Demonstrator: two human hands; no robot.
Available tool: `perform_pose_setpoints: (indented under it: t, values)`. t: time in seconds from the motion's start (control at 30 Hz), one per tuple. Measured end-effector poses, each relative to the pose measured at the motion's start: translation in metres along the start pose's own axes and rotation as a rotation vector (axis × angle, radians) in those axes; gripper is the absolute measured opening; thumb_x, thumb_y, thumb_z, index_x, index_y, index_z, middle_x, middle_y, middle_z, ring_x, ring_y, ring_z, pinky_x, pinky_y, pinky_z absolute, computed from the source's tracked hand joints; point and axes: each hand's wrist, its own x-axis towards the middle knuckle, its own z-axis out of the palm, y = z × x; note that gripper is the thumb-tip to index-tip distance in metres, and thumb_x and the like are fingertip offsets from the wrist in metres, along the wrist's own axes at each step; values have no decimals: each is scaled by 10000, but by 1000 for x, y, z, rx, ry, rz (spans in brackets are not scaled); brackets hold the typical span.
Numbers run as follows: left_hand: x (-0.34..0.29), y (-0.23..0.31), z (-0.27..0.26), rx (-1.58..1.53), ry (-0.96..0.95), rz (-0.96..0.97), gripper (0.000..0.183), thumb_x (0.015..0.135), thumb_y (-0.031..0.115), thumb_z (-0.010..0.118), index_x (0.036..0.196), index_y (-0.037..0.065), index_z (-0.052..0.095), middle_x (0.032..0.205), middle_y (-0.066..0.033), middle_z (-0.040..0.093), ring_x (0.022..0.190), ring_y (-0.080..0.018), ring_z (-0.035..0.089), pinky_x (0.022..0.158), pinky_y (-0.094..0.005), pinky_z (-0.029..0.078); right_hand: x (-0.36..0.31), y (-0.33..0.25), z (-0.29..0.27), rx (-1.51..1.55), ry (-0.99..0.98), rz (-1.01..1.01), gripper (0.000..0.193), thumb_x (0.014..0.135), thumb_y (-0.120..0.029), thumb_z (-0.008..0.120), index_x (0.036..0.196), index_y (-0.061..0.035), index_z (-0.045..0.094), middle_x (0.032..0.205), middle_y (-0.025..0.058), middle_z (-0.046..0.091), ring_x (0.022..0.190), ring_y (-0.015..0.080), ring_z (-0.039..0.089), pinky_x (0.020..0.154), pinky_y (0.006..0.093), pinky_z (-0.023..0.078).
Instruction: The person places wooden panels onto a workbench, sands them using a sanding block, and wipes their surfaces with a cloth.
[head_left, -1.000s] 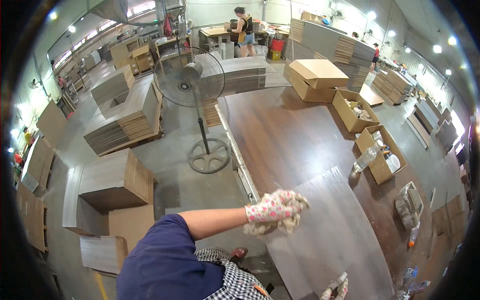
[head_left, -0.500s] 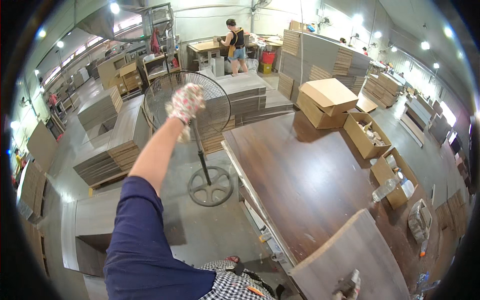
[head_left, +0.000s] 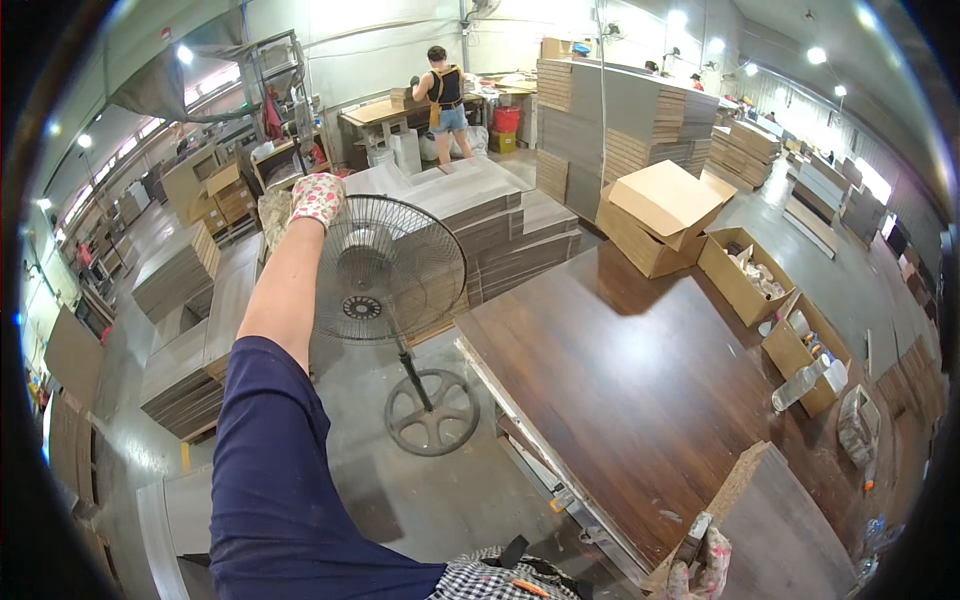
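Note:
My left arm reaches out over the floor, and its hand (head_left: 318,200), in a flowered glove, is closed at the upper left rim of a black pedestal fan (head_left: 362,308). A crumpled pale rag (head_left: 274,220) shows beside that hand, seemingly gripped in it. At the lower right my right hand (head_left: 708,568), also gloved, is closed around a small dark tool with a light edge (head_left: 692,538); its exact kind is unclear. That tool is at the raw edge of a grey wood-grain board (head_left: 775,535), which lies on a brown worktable (head_left: 600,350).
Open cardboard boxes (head_left: 742,278) line the table's far right side, with a clear plastic bottle (head_left: 800,386) and a wrapped bundle (head_left: 858,428). Stacked grey panels (head_left: 480,205) stand behind the fan, others to the left. Another person (head_left: 446,105) works at a far bench.
My left hand has moved left across the fan's top to its left rim. My right hand with the tool now shows more fully at the board's edge. The whole view has shifted.

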Motion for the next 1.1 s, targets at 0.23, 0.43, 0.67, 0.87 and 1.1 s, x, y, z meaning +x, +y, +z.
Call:
perform_pose_setpoints:
  t: [0.23, 0.43, 0.67, 0.87, 1.1]
  values:
    - [6, 2, -1, 40, -7, 131, 293, 950, 234, 550, 1063, 107, 788, 1071, -150, 758, 1006, -309, 740, 847, -449, 588, 9, 10, 14, -114, -71, 67, 543, 816, 36, 649, 1354, -29, 611, 1297, 193, 636, 1188, 347, 620, 1036, 460, 491]
    - [13, 20, -2, 127, 6, 224, 251, 982, 188, 538, 1100, 132, 752, 1067, -122, 756, 1002, -298, 740, 825, -446, 597, 5, 28, 23, -36, -55, 105, 540, 835, -99, 709, 1356, 2, 612, 1306, 178, 617, 1206, 316, 592, 1053, 451, 461]
    - [17, 34, -2, 71, 46, 235, 185, 961, 198, 571, 1035, 126, 724, 951, -92, 750, 913, -291, 738, 806, -433, 571, -9, 40, 11, -31, -17, 106, 580, 861, -223, 719, 1389, -17, 590, 1294, 165, 602, 1190, 300, 580, 1042, 427, 444]
    - [17, 33, -7, -120, -89, 112, 256, 947, 198, 557, 1089, 116, 753, 1086, -169, 746, 1043, -339, 724, 889, -470, 577, -20, 40, 1, -65, -10, 137, 568, 856, -180, 714, 1387, -17, 594, 1303, 158, 601, 1214, 294, 571, 1061, 419, 436]
    - [13, 41, -20, 91, -121, 111, 291, 926, 218, 607, 1137, 106, 773, 1148, -159, 744, 1087, -326, 718, 917, -452, 575, -32, 42, 0, -3, 52, 170, 546, 839, -102, 696, 1369, -9, 606, 1285, 152, 604, 1223, 284, 571, 1068, 406, 438]
